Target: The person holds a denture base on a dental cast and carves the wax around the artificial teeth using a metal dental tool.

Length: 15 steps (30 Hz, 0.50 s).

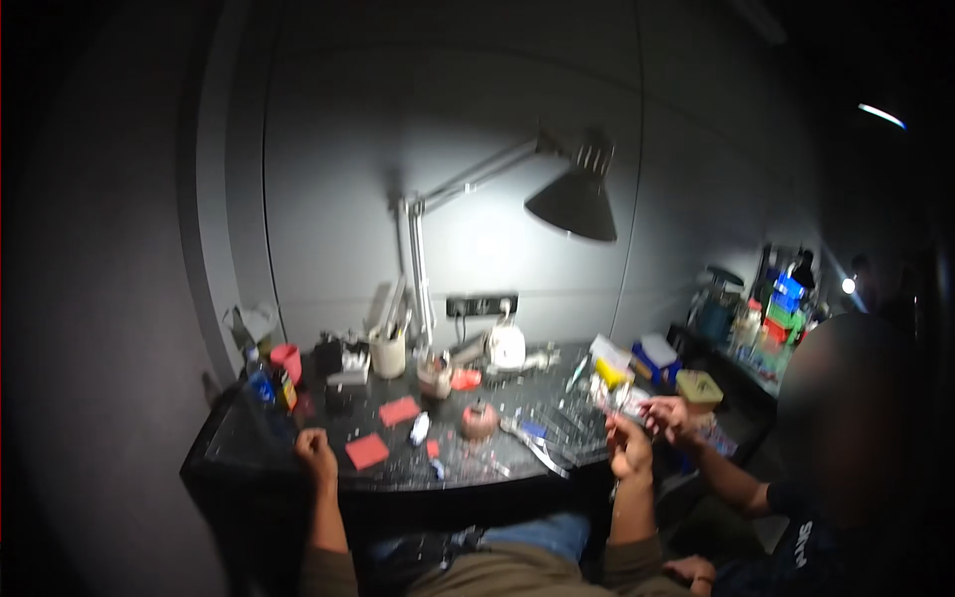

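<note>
My left hand (316, 456) is curled closed at the front left edge of the black table, and the inside of its fingers is hidden. Two red wax-like sheets, the nearer sheet (367, 452) and the farther sheet (400, 410), lie to its right. My right hand (629, 445) is raised at the right side with its fingers pinched together; anything between them is too small and blurred to name. Close beside it is a co-worker's hand (671, 420). Pliers-like metal tool (537, 448) and a round reddish piece (479, 421) lie left of my right hand.
A desk lamp (577, 204) leans over the scattered table (249, 438). Toward the back stand a tool cup (387, 354), a pink cup (286, 362) and a white device (506, 346). A yellow-green box (698, 391) sits at right, near the co-worker (846, 458).
</note>
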Motion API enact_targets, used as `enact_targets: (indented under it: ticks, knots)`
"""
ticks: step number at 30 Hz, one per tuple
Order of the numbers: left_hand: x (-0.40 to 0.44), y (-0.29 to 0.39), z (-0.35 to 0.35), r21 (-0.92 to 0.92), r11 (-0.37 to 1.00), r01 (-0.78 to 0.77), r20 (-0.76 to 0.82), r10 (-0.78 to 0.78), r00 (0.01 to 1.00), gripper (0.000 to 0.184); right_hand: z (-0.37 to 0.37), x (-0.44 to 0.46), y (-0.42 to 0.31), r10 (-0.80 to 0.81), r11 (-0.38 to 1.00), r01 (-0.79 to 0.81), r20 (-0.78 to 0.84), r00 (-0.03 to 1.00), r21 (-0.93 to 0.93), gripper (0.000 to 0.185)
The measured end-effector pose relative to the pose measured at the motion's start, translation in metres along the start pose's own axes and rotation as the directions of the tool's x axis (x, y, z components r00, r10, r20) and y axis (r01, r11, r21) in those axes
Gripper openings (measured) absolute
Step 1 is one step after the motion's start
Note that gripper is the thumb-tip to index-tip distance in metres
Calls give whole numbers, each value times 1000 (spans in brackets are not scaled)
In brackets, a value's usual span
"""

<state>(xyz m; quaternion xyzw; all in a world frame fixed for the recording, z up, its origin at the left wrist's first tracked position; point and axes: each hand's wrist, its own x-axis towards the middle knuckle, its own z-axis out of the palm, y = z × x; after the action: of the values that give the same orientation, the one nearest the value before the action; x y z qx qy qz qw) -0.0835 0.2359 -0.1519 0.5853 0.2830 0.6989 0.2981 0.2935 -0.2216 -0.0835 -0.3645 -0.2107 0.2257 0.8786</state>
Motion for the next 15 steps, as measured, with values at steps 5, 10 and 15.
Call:
enact_targets:
  ticks: [5,10,15]
  knots:
    - [-3,25,-1,41,991,131,-71,-128,989,9,23,-14,-7,35,998,-20,-241,970,65,9]
    - [-3,23,-1,15,990,140,-40,-139,989,9,22,-16,-4,19,998,-4,-221,975,66,14]
    - [-2,36,-2,32,976,214,20,-214,977,10,20,-13,-14,-59,985,88,-191,980,148,37]
